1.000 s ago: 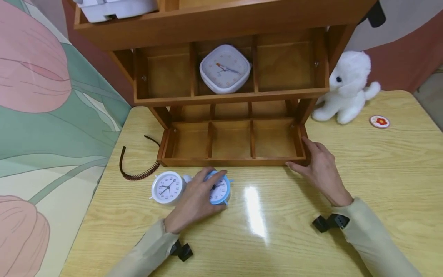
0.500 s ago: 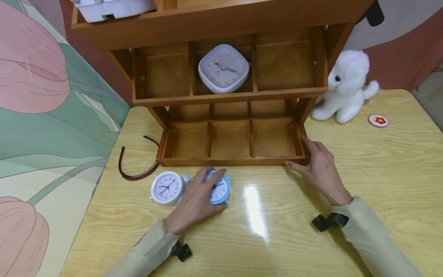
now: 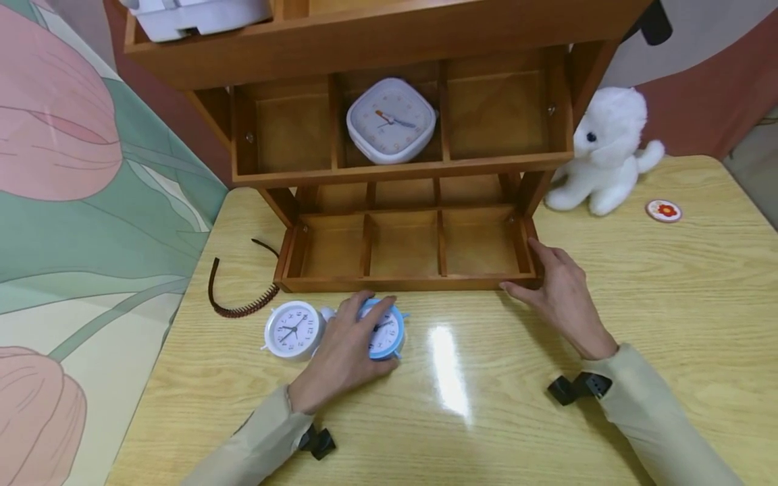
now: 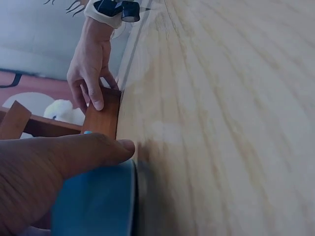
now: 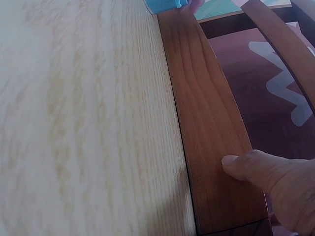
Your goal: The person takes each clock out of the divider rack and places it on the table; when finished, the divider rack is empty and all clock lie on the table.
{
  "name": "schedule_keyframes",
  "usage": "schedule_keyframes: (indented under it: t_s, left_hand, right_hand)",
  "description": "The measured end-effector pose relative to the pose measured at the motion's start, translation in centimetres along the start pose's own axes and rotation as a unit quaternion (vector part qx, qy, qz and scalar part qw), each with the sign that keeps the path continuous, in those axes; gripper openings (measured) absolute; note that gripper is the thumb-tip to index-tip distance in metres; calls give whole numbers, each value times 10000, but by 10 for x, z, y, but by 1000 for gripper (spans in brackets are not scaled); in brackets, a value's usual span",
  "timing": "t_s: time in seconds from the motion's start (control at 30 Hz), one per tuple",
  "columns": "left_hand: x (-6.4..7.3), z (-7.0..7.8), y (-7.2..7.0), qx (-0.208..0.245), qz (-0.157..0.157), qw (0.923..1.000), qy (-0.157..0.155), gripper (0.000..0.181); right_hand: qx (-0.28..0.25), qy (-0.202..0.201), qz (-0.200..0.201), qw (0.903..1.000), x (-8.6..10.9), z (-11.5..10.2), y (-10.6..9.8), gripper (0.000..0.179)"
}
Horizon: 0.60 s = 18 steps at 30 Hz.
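My left hand point(image 3: 343, 351) grips a round blue alarm clock point(image 3: 389, 334) that lies face up on the table, just in front of a tiered wooden shelf point(image 3: 401, 285). In the left wrist view the thumb presses along the clock's blue side point(image 4: 93, 201). Part of the clock's face is hidden under the fingers. Left of this hand lies a white twin-bell alarm clock point(image 3: 294, 329), also face up. My right hand point(image 3: 565, 297) holds the lower tier's front right corner, thumb on the front board point(image 5: 206, 123) and fingers along the side.
A diamond-shaped white clock point(image 3: 392, 121) stands in the middle tier's centre compartment. A white appliance-like object point(image 3: 206, 17) sits on the top tier. A brown headband point(image 3: 240, 310) lies left of the shelf; a white plush dog point(image 3: 608, 155) and a round flower badge point(image 3: 664, 210) are at right.
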<state>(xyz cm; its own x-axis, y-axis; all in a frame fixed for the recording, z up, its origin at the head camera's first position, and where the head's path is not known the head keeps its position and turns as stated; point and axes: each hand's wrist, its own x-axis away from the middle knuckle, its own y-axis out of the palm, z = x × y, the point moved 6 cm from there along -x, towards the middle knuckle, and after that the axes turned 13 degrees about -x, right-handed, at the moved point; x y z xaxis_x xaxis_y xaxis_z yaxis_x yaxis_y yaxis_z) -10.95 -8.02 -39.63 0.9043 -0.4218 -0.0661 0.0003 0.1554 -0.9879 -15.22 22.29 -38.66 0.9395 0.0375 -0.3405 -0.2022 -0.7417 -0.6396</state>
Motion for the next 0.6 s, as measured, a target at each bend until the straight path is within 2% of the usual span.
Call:
schedule_keyframes:
  t_s: [0.13,0.23,0.43,0.6]
  left_hand:
    - [3,1,-8,-146,61,9998,-120,98]
    - [6,3,-20,-164,249,9995,-83,98]
    - [6,12,-57,-244,837,9954,386,99]
    - [-3,13,-94,-335,1479,9860,694,98]
  right_hand:
    - [1,10,5,10000,0,0,1,83]
    - [-11,-17,24,10000,0,-1,0,83]
    - [-31,-88,71,9999,0,-2,0,83]
    - [-43,-56,59,10000,0,-1,0,83]
